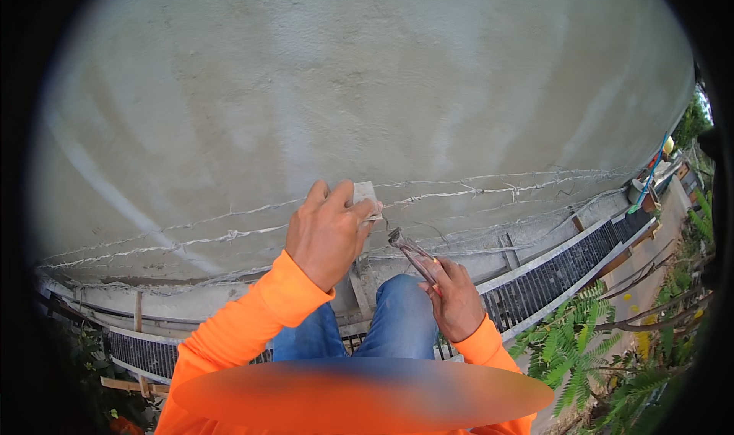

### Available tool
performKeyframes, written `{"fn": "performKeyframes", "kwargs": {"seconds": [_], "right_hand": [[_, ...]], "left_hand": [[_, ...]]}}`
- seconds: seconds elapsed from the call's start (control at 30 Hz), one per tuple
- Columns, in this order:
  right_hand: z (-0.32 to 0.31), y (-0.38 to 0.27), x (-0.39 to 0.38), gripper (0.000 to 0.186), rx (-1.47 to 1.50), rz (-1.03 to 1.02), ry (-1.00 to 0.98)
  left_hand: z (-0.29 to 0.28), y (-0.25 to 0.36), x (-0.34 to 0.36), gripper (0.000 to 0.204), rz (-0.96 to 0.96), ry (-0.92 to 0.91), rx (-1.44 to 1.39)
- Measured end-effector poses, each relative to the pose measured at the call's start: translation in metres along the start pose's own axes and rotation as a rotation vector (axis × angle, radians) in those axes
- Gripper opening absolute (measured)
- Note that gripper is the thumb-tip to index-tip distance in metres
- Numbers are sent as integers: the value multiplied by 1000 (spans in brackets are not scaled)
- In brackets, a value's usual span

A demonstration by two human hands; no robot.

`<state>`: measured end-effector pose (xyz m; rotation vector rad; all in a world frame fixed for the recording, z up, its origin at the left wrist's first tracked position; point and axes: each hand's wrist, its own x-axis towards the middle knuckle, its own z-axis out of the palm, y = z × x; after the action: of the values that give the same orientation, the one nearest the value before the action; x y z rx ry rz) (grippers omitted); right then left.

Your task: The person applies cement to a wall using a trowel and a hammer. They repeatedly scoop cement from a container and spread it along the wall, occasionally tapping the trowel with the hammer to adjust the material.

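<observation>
My left hand (327, 230) is closed at the top of a narrow grey concrete post (362, 192), its fingers curled over the edge. Beside those fingertips a strand of barbed wire (417, 199) meets the post and stretches away to both sides. In my right hand (456, 301) is a pair of pincers (413, 253), gripped by the handles. Their dark head points up and left, just below the wire and apart from it. A thin loose piece of wire hangs near the pincers' head. Whether the left fingers also pinch wire is hidden.
A grey plastered wall (367, 76) rises close in front, with more barbed wire strands running along it. Under my knees passes a dark grated walkway (550, 271). Green leafy branches (569, 343) reach in at the lower right. A bucket (635, 191) stands at the far right.
</observation>
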<state>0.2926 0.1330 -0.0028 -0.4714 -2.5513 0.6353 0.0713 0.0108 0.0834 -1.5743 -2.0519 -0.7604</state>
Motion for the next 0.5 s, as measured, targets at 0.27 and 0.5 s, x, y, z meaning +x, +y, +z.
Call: {"fn": "performKeyframes", "kwargs": {"seconds": [0.27, 0.5], "right_hand": [[-7, -17, 19, 54, -109, -47, 68], [-26, -29, 26, 31, -151, 45, -114]], "left_hand": [[1, -2, -1, 27, -10, -8, -6], [-1, -5, -1, 23, 4, -44, 33]]}}
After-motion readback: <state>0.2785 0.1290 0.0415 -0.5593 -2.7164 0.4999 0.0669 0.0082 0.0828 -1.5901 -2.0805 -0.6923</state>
